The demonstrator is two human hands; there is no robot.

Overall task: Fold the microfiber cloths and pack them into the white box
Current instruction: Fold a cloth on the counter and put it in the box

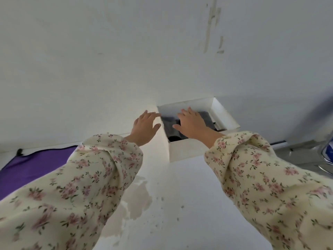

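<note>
A white tabletop (189, 195) fills the lower part of the view. Near its middle there is a pale, irregular stain (138, 201), with some small grey specks (177, 219) beside it. Behind the tabletop stands a white wall (108, 51) that has yellowish streaks (214, 24) in its upper right part. At the right edge a curved chrome tube (327, 160) shows, and a blue and white object (330, 148) is just above it. Both are cut by the frame. A dark blurred shape (317, 112) rises near them, too unclear to identify.
</note>
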